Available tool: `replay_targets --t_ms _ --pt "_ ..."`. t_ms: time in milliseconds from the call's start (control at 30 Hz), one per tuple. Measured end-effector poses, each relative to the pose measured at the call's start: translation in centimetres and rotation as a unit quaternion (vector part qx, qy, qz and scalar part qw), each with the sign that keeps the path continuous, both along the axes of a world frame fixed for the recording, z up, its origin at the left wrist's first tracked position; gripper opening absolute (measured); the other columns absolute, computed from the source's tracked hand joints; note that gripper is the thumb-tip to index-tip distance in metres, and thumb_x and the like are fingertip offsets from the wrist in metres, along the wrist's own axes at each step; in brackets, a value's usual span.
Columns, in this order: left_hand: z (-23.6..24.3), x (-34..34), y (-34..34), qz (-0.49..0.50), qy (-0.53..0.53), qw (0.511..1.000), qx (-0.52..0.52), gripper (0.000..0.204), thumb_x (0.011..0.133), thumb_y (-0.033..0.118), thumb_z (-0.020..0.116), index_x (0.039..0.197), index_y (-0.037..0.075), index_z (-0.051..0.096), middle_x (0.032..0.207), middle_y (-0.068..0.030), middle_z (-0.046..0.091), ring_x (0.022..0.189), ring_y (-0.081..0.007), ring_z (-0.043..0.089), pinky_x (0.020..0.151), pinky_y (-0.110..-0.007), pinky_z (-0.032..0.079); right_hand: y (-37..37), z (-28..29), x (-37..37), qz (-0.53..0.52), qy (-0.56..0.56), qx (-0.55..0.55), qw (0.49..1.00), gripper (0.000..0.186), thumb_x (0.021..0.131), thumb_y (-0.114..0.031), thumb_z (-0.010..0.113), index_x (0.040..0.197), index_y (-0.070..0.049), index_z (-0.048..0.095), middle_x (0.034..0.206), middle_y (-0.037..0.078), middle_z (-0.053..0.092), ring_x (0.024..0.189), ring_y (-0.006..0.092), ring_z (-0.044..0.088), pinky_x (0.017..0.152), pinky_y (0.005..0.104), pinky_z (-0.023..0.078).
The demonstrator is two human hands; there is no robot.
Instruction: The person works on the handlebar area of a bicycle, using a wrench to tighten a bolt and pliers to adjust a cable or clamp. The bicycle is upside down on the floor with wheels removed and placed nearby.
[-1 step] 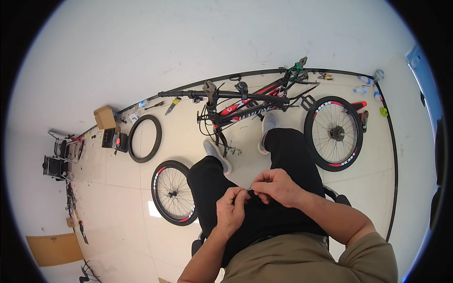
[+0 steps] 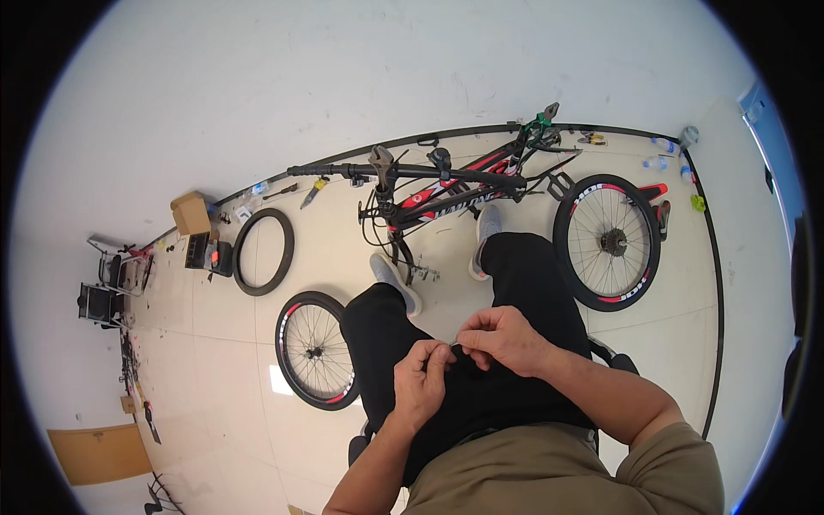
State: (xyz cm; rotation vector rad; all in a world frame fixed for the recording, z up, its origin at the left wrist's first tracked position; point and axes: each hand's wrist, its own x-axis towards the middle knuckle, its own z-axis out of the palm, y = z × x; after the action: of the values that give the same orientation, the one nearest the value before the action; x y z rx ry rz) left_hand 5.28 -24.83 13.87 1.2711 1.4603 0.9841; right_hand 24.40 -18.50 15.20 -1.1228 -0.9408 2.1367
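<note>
Person sits on a chair, hands together over the lap, black trousers [image 2: 481, 378] below. Left hand [image 2: 421, 382] and right hand [image 2: 506, 339] meet fingertip to fingertip, both pinching a small thin item [image 2: 455, 345] between them; it's tiny, mostly hidden by fingers, looks like a short dark or metallic bit, can't tell what exactly. So both hands are closed in a pinch on that piece, held just above the thighs, approx. centre of the view. Judging by size, it's prob. very light and stiff, easy to drop and lose on the floor; best held w/ thumb and forefinger tips at each end, as now, no squeeze needed. May be slippery if greasy, can't tell. On the pale tiled floor [image 2: 223, 360] in front of the feet: a black-and-red bike frame [image 2: 455, 193] lying w/ its handlebar toward the left, rear wheel [image 2: 608, 242] w/ red-marked rim to the right of the right knee, a second wheel [image 2: 316, 350] just left of the left knee, touching or nearly touching the leg. A loose black tyre [image 2: 263, 251] lies further left, near a cardboard box [image 2: 192, 213] by the wall. Small tools and bottles scatter along the wall edge; too small to name. Grey shoes [image 2: 395, 283] point toward the frame.
</note>
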Motion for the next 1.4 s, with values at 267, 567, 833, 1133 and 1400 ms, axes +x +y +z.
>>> replay_targets --t_ms 267,567,833,1133,1400 --pt "0.3 0.1 0.1 -0.013 0.099 0.986 0.135 0.007 0.095 0.003 0.067 0.101 0.0 0.064 0.088 -0.0058 0.069 0.077 -0.0097 0.063 0.069 -0.025 0.051 0.1 0.3 -0.2 -0.018 0.001 -0.006 1.0 0.015 0.092 -0.011 0.068 0.089 0.004 0.066 0.074 0.006 0.064 0.056 0.0101 0.058 0.051 0.0245 0.046" --pt "0.5 0.4 0.3 0.012 -0.161 0.987 -0.028 0.009 0.102 0.007 0.057 0.103 -0.001 0.061 0.09 -0.0075 0.069 0.077 -0.0096 0.06 0.073 -0.023 0.05 0.2 -0.4 0.4 0.009 0.025 0.058 0.998 0.01 0.095 -0.007 0.064 0.099 0.003 0.066 0.08 0.006 0.066 0.063 0.0104 0.06 0.058 0.0244 0.049" --pt "0.2 0.1 0.2 0.0 -0.191 0.981 -0.037 0.017 0.104 0.015 0.056 0.105 -0.002 0.061 0.091 -0.0078 0.069 0.076 -0.0106 0.06 0.073 -0.023 0.049 -0.2 0.5 0.1 0.006 -0.011 0.134 0.991 0.012 0.097 -0.006 0.062 0.102 0.004 0.064 0.081 0.007 0.067 0.064 0.0098 0.06 0.059 0.0238 0.049" --pt "0.3 0.5 0.0 0.008 -0.188 0.982 -0.023 0.015 0.095 0.0 0.067 0.108 0.0 0.063 0.091 -0.0055 0.069 0.079 -0.0089 0.062 0.072 -0.022 0.051 -0.1 0.0 0.0 0.011 0.02 0.109 0.994 0.013 0.098 -0.008 0.061 0.103 0.005 0.064 0.083 0.008 0.068 0.065 0.0112 0.062 0.06 0.0252 0.051" --pt "0.2 0.2 0.1 0.026 -0.231 0.97 -0.063 0.01 0.098 0.003 0.063 0.106 -0.002 0.062 0.092 -0.0086 0.07 0.077 -0.012 0.063 0.073 -0.024 0.053 0.0 -0.1 0.1 -0.022 0.035 0.092 0.995 0.012 0.098 -0.006 0.061 0.104 0.004 0.063 0.085 0.009 0.068 0.066 0.0123 0.063 0.061 0.0256 0.052"
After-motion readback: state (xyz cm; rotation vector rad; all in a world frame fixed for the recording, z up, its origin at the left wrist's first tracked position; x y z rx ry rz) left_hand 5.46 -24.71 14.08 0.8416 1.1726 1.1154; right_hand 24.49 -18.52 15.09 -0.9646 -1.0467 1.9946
